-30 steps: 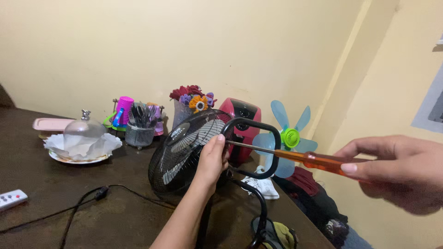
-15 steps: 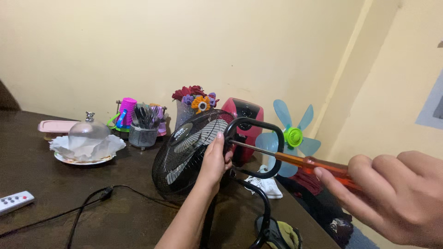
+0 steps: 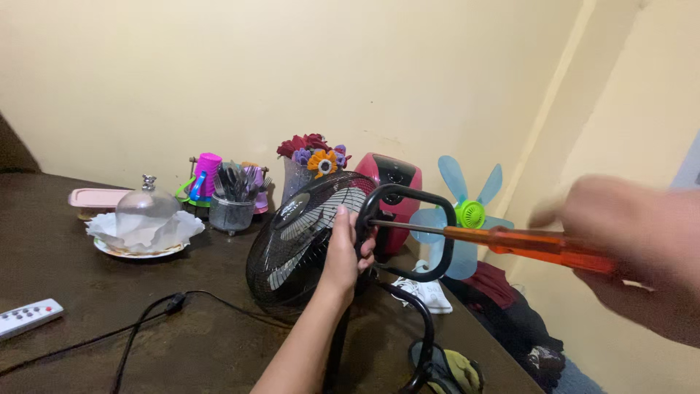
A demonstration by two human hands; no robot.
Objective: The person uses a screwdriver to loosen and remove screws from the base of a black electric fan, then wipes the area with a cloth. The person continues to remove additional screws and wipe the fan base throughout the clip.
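Your left hand (image 3: 344, 252) is wrapped around the back of the black fan (image 3: 306, 241), fingers curled over the edge of its round wire cage, holding it tilted on the dark wooden table (image 3: 87, 350) near the table's far right end. Your right hand (image 3: 642, 248), blurred at the right edge of the view, is closed around the orange handle of a screwdriver (image 3: 510, 239), and the thin metal shaft runs left, passing through the black loop handle (image 3: 408, 233) behind the fan, with its tip just beside your left fingers at the rear of the cage. The fan's black cord (image 3: 146, 321) trails left across the table toward you. Behind the fan stand a vase of red, purple and orange flowers (image 3: 313, 153) and a red appliance (image 3: 394, 193) with a dark top, just beside each other. A light blue fan blade set with a green hub (image 3: 467, 215) sits to the right of them, past the table edge. Further left you have a holder of cutlery and bright plastic cups (image 3: 230, 190), a glass dome on a plate lined with white paper (image 3: 142, 222), a pink lidded box (image 3: 95, 198), and a white remote (image 3: 29, 317) at the near left edge.
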